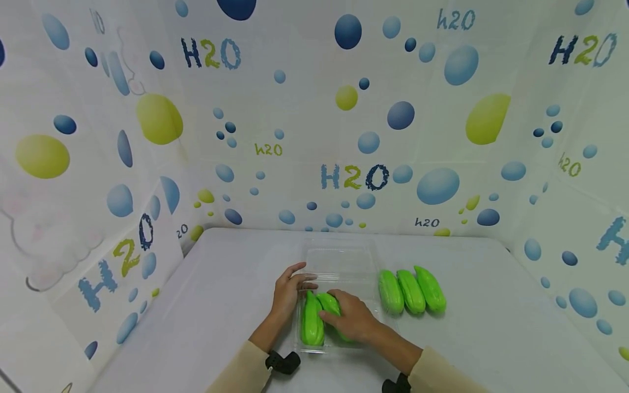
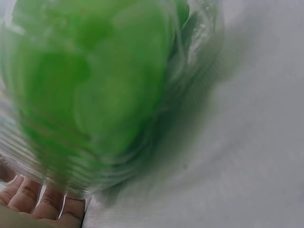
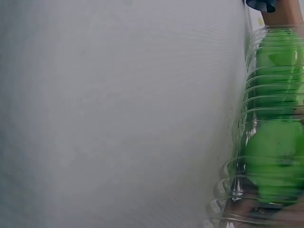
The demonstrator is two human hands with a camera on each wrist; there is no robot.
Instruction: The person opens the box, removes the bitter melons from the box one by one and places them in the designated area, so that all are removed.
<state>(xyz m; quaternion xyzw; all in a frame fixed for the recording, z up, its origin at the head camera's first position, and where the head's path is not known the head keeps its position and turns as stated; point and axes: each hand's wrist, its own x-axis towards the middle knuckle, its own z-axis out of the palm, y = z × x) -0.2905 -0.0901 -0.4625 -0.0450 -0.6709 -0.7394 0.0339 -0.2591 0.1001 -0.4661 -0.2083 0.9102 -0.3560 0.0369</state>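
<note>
A clear plastic clamshell box lies on the table with its lid folded back. One bright green, elongated, ribbed vegetable-like piece rests in its left part. Beside that lies a second green piece, gripped from above by my right hand, which partly covers it. My left hand holds the box at its far left corner, near the hinge. In the left wrist view, left fingers show by the ribbed plastic wall. The right wrist view shows green through the box's side.
Three more green pieces lie side by side on the table, right of the box. A white cloth covers the table. White sheets printed with bubbles and H2O lettering stand at the back and sides.
</note>
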